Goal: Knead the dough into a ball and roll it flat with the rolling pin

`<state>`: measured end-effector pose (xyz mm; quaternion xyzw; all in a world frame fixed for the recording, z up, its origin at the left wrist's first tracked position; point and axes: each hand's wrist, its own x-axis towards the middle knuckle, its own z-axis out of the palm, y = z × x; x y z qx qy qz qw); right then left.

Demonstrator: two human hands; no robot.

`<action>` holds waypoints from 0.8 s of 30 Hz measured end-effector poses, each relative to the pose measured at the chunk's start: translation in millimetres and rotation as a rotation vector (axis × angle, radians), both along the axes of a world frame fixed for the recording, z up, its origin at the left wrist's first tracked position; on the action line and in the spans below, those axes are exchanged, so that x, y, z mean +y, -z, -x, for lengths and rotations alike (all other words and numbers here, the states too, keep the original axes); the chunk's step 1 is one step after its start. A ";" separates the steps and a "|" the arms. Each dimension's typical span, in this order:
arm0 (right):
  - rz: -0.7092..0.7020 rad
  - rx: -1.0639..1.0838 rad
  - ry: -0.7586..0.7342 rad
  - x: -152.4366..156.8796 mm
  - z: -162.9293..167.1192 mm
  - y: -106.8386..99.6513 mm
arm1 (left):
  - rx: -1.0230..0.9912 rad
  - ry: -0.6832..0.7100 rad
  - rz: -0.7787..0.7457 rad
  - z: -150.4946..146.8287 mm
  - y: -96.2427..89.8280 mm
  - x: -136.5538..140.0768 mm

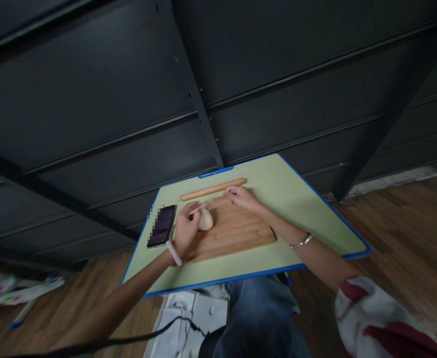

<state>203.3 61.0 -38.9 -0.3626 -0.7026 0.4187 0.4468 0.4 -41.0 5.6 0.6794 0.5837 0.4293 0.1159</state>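
A pale lump of dough point(205, 220) rests on the left part of a wooden cutting board point(237, 228). My left hand point(187, 226) is closed against the dough's left side, with its thumb and fingers gripping the edge. Over the board's far edge, my right hand point(242, 197) has its fingers curled together in a pinch; whatever may be between the fingertips is too small to make out. Just beyond the hands lies a wooden rolling pin point(213, 189), close to my right fingers.
A dark phone point(162, 226) lies left of the board on the light green, blue-edged table point(296, 194). Dark metal panels point(159, 149) stand behind it. Below the near edge are my knees and a white box with papers point(205, 315). A black cable point(144, 339) crosses at lower left.
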 end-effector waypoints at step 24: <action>-0.118 -0.222 0.034 -4.3 2.8 -2.4 | 0.419 0.548 -0.232 -27.3 21.2 19.7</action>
